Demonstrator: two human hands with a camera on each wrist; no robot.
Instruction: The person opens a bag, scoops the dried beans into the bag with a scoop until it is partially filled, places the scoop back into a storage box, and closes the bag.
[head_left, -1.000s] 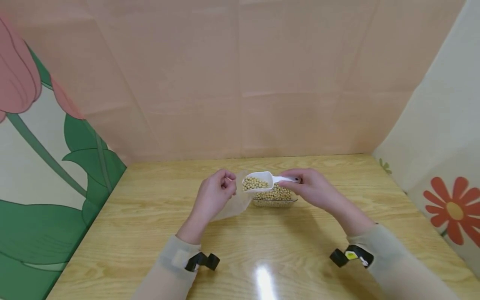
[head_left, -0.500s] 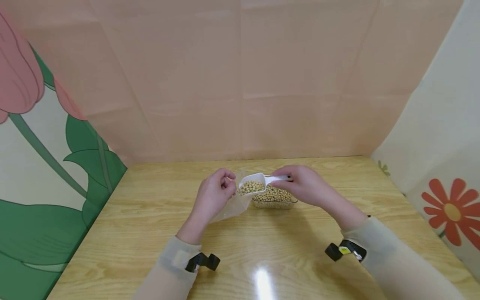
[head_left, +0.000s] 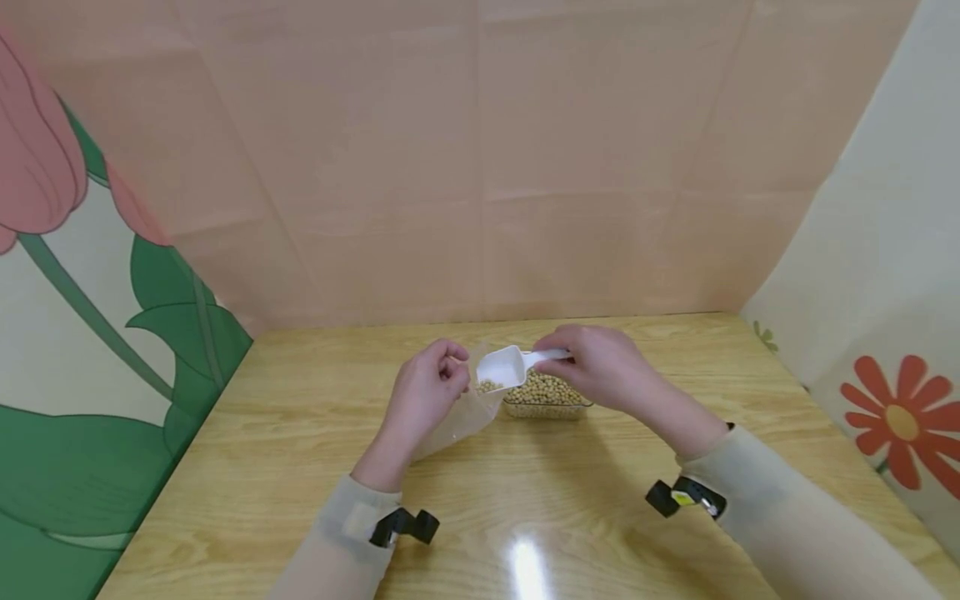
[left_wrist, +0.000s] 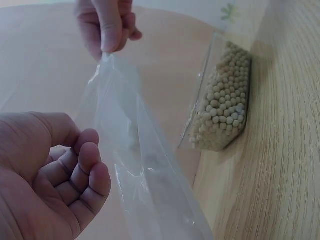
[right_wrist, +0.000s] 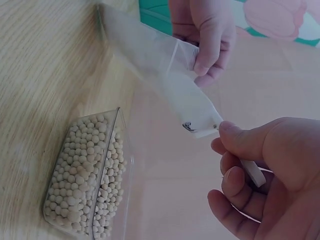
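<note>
My left hand (head_left: 427, 387) pinches the edge of a translucent plastic bag (head_left: 459, 425), which hangs down beside it toward the table. My right hand (head_left: 600, 367) grips the handle of a white scoop (head_left: 504, 367) between thumb and fingers. The scoop tilts down to the left into the bag's mouth, with a few soybeans (head_left: 489, 387) at its lower edge. In the right wrist view the bag (right_wrist: 150, 55) hides most of the scoop, and the handle's end (right_wrist: 254, 172) shows under my fingers. A clear container (right_wrist: 120, 150) full of soybeans stands just below my right hand.
The wood-grain table (head_left: 285, 500) runs back to a pink cloth backdrop (head_left: 480, 167). A panel with a tulip print (head_left: 45, 150) borders the left side, and one with a red flower (head_left: 900, 421) the right. Black wrist cameras sit on both sleeves.
My right hand has moved left and tipped the scoop toward the bag. Most of the soybeans have left the scoop, and the bag hangs lower. My left hand has stayed nearly still.
</note>
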